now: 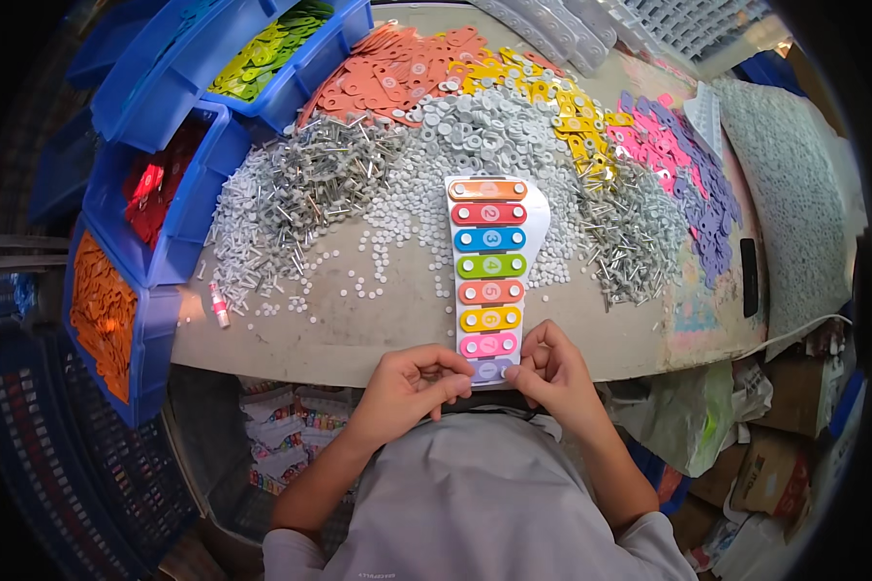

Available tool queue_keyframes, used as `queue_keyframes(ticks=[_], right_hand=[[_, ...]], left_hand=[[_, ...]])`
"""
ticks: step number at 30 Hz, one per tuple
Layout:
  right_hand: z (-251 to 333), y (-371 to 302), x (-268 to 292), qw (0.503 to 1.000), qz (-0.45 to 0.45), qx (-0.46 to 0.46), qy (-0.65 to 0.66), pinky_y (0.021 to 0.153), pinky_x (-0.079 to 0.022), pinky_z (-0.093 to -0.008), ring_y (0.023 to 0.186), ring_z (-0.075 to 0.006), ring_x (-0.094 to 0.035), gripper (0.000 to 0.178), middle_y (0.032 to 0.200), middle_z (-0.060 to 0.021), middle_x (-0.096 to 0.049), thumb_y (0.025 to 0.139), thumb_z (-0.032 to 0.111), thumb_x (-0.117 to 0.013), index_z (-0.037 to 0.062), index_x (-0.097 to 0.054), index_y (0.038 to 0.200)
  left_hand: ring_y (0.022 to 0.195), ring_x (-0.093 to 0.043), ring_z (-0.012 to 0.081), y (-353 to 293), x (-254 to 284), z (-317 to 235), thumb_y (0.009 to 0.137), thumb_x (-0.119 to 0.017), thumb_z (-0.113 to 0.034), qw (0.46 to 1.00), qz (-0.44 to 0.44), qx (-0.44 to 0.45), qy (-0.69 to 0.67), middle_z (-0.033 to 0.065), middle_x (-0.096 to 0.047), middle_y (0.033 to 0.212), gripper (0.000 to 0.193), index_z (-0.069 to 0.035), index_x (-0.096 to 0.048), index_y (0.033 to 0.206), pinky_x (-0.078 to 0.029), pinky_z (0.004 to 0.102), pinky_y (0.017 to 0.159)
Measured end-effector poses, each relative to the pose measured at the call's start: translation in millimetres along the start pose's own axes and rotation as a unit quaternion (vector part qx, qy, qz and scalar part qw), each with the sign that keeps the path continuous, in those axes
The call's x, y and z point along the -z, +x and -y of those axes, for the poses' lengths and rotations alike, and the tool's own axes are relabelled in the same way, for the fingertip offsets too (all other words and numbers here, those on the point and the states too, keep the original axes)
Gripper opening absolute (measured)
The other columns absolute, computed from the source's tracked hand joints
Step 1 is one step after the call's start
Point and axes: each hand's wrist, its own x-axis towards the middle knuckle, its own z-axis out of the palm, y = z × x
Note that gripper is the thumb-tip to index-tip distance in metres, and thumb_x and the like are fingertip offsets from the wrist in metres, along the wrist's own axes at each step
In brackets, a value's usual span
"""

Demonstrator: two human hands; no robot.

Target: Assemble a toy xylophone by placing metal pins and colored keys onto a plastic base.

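Note:
A toy xylophone (490, 266) lies on the table in front of me, its near end at the table edge. Its white base widens at the far right and carries a column of coloured bars, each with white round caps at its ends. Nearest me is the purple bar (489, 371). My left hand (417, 387) is closed, thumb and fingertips at the left end of that bar. On the other side my right hand (555, 373) pinches the bar's right end, the thumb beside its cap. What lies beneath the fingertips is hidden.
Metal pins (329, 179), white caps (494, 131) and loose bars in coral (397, 73), yellow (576, 116) and purple (712, 223) are heaped across the table (358, 334). Blue bins (150, 320) line the left. A small pink-and-white tube (220, 305) lies near them.

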Motion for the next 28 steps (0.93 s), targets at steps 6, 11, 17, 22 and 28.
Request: queue_keyframes(ticks=[6,11,17,22,28], right_hand=[[2,2,3,1.000,0.002,-0.007,-0.008,0.048,-0.036,-0.0202,0.054,-0.0041,-0.051,0.036,0.068,0.0033,-0.054,0.094,0.003,-0.074,0.0078,-0.044,0.114],[7,3,3,1.000,0.011,-0.014,-0.018,0.048,-0.038,-0.0207,0.056,-0.0062,-0.055,0.038,0.072,0.0010,-0.057,0.097,0.005,-0.071,0.0070,-0.043,0.122],[4,5,10,0.996,0.072,-0.045,-0.037,0.052,-0.044,-0.0215,0.060,-0.0053,-0.056,0.032,0.081,-0.0017,-0.065,0.101,0.019,-0.073,0.0021,-0.050,0.117],[7,9,6,0.994,0.075,-0.063,-0.051,0.052,-0.046,-0.0216,0.063,-0.0047,-0.057,0.025,0.090,-0.0025,-0.069,0.102,0.016,-0.071,0.0018,-0.056,0.116],[-5,14,7,0.985,0.057,-0.003,-0.162,0.050,-0.050,-0.0211,0.059,-0.0075,-0.061,0.039,0.102,-0.0080,-0.073,0.101,0.014,-0.067,0.0007,-0.055,0.136]], left_hand=[[0.078,-0.069,0.0086,1,-3,-4,0.098,-0.071,-0.002,1.000,0.001,0.010,0.020,0.0079,-0.073,0.089,0.010,0.004,-0.071,0.107,-0.053,0.0196,0.057],[0.074,-0.063,0.0065,4,-7,-1,0.098,-0.073,-0.008,0.981,-0.039,-0.051,0.186,0.0033,-0.068,0.084,0.062,0.000,-0.039,0.149,-0.048,0.0207,0.062],[0.069,-0.069,0.0162,14,-10,3,0.101,-0.065,-0.014,0.979,0.016,0.021,0.201,0.0089,-0.072,0.080,0.092,-0.002,0.000,0.165,-0.052,0.0330,0.063],[0.066,-0.069,0.0193,13,-17,9,0.100,-0.064,-0.016,0.985,0.001,0.004,0.170,0.0125,-0.071,0.076,0.092,-0.005,-0.001,0.166,-0.052,0.0346,0.062],[0.063,-0.069,0.0303,11,-15,23,0.097,-0.068,-0.017,0.983,-0.031,-0.047,0.175,0.0190,-0.072,0.077,0.090,-0.010,-0.012,0.167,-0.051,0.0437,0.060]])
